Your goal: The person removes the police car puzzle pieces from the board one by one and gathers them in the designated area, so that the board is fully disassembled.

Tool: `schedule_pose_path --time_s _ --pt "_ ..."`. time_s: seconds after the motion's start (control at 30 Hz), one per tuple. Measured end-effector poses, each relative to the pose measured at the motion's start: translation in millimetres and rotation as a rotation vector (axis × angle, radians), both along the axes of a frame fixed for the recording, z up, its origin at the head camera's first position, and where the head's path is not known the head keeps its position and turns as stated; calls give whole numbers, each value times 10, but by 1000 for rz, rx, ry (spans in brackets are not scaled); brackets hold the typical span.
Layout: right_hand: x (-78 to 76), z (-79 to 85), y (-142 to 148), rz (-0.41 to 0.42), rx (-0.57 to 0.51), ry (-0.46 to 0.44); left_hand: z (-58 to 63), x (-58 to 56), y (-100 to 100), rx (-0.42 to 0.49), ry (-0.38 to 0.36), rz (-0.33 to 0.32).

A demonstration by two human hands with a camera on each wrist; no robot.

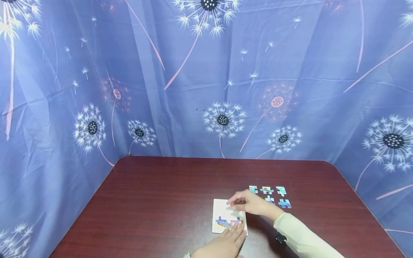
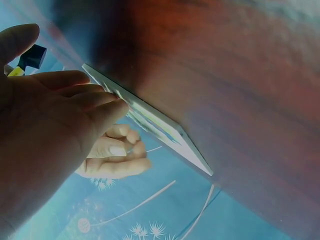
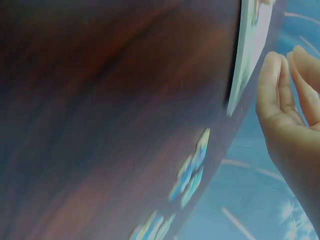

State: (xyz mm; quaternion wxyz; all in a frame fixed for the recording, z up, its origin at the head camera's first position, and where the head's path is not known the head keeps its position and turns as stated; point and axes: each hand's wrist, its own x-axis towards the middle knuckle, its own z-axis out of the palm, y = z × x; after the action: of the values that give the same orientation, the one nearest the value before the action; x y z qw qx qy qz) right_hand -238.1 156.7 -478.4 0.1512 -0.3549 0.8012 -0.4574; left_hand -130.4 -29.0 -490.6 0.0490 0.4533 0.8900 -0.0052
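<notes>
A white puzzle board (image 1: 221,206) lies on the table with colourful jigsaw pieces (image 1: 222,223) along its lower part. My left hand (image 1: 222,243) rests its straight fingers on the lower right of the board and its pieces, covering some of them. Above the board's upper right is my right hand (image 1: 250,203), its fingers bent loosely with the thumb apart. No piece shows between those fingers in the right wrist view. Several loose jigsaw pieces (image 1: 281,190) lie to the right of the board, partly behind the right hand.
The dark red wooden table (image 1: 155,204) reaches back to a blue curtain (image 1: 187,125) printed with dandelions, which also hangs at both sides. A dark device (image 1: 280,239) sits at the right wrist.
</notes>
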Motion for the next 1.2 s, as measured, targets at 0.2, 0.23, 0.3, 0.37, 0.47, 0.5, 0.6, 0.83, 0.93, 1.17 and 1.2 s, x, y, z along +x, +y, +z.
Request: schedule_pose_path --time_s 0.2,0.23,0.3,0.37,0.47,0.5,0.6,0.83,0.93,1.17,1.2 --pt "32 -78 -157 74 -11 -12 20 9 -3 8 -12 -8" --pt "38 -91 -176 81 -9 -14 19 11 -7 9 -12 -12" --pt "48 -104 -212 95 -4 -11 15 11 -6 6 -4 -19" --pt "53 -109 -244 100 7 -13 13 7 -3 -3 19 -25" --pt "51 -115 -282 94 42 -14 18 1 -4 -9 32 -31" --pt "50 -117 -293 88 56 -20 20 -1 -5 -8 27 -30" --pt "44 -130 -315 74 93 -27 27 -9 -11 2 4 -28" --pt "48 -119 -329 62 86 -45 49 -12 -14 19 13 -28" --pt "54 -118 -328 56 57 -61 56 -16 -12 12 7 -22" --pt "78 -123 -320 59 -12 -158 49 -24 -10 15 -106 7" --pt "82 -124 -322 61 -19 -168 46 -25 -10 15 -106 7"
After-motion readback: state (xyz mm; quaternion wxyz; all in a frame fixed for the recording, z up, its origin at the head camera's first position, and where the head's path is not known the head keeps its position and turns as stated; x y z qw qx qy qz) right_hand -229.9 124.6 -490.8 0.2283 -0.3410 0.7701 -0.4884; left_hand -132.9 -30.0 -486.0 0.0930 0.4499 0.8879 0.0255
